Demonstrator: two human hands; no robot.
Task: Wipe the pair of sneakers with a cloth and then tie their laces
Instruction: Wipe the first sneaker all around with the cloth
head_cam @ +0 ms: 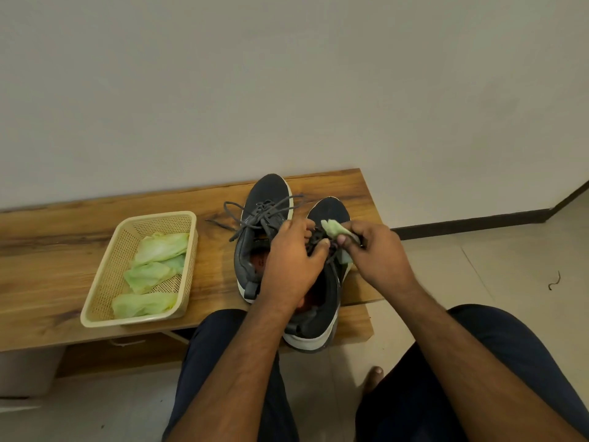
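Observation:
Two dark grey sneakers with white soles stand side by side on a low wooden bench. The left sneaker has loose grey laces spread over its top. The right sneaker is nearer me, its heel over the bench's front edge. My left hand lies over the right sneaker's tongue, fingers curled on its laces. My right hand pinches a small crumpled green cloth against the right sneaker's lace area. Both hands hide most of that shoe's laces.
A cream plastic basket sits left of the shoes and holds several folded green cloths. A pale wall is right behind the bench. Tiled floor lies to the right. My knees and a bare toe are below.

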